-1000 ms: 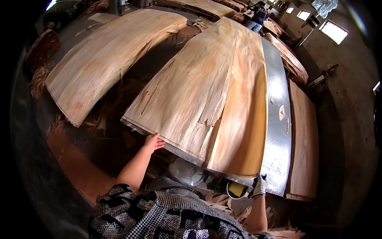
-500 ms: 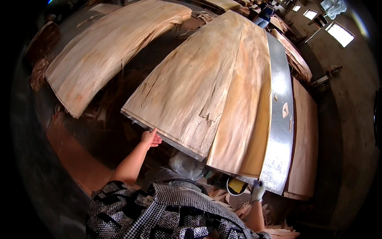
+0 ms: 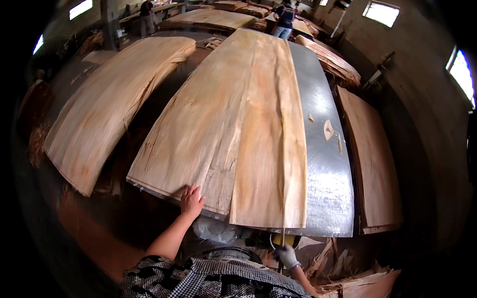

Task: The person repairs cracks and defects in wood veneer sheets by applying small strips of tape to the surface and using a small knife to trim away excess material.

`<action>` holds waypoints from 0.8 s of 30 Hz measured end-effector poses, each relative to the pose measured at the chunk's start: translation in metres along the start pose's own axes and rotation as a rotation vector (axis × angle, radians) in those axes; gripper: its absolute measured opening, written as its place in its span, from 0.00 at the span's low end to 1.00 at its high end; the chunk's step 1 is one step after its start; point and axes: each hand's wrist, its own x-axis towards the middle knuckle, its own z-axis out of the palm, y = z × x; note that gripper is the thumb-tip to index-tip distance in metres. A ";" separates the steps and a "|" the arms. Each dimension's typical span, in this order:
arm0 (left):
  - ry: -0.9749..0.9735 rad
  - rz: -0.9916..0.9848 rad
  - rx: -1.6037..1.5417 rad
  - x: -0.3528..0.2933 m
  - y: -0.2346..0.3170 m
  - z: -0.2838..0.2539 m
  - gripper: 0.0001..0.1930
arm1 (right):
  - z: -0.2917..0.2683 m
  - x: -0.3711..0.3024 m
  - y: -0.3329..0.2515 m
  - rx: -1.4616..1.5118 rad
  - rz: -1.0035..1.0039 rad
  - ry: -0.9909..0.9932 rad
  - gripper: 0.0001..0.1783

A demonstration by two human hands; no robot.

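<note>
Two pale wood veneer sheets, a broad left one (image 3: 184, 134) and a narrower right one (image 3: 258, 164), lie side by side on a metal-topped table (image 3: 325, 193). My bare left hand (image 3: 191, 200) rests with fingers spread on the left sheet, close to its near edge. My gloved right hand (image 3: 286, 256) is just beyond the near table edge, closed around a thin, wood-coloured strip (image 3: 283, 237). That strip runs up to the right sheet, in line with a lengthwise seam; whether it is part of the sheet I cannot tell.
Veneer stacks stand left (image 3: 114, 99) and right (image 3: 372, 164) of the table. Small veneer scraps (image 3: 328, 130) lie on the bare metal. A bucket (image 3: 285, 241) and torn veneer waste (image 3: 357, 283) are below the near edge. A person (image 3: 284, 22) stands beyond the far end.
My left hand has gone from the table's near edge onto the veneer. My right hand has left the right sheet's corner, moved inward and now grips the thin strip. The view has tilted up.
</note>
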 end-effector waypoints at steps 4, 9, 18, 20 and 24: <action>-0.112 -0.112 0.312 -0.010 0.000 0.014 0.38 | -0.004 0.020 -0.060 0.537 0.015 0.385 0.07; -0.165 -0.168 0.382 -0.012 -0.005 0.018 0.39 | -0.053 0.026 -0.028 0.550 0.004 0.451 0.08; -0.197 -0.154 0.398 -0.006 -0.001 0.009 0.38 | -0.118 0.061 -0.032 0.460 -0.004 0.592 0.23; -0.198 -0.154 0.389 -0.007 -0.003 0.012 0.38 | -0.130 0.075 -0.015 0.478 0.019 0.552 0.09; -0.202 -0.219 0.381 -0.021 0.000 0.011 0.37 | -0.134 0.070 0.010 0.403 0.051 0.583 0.05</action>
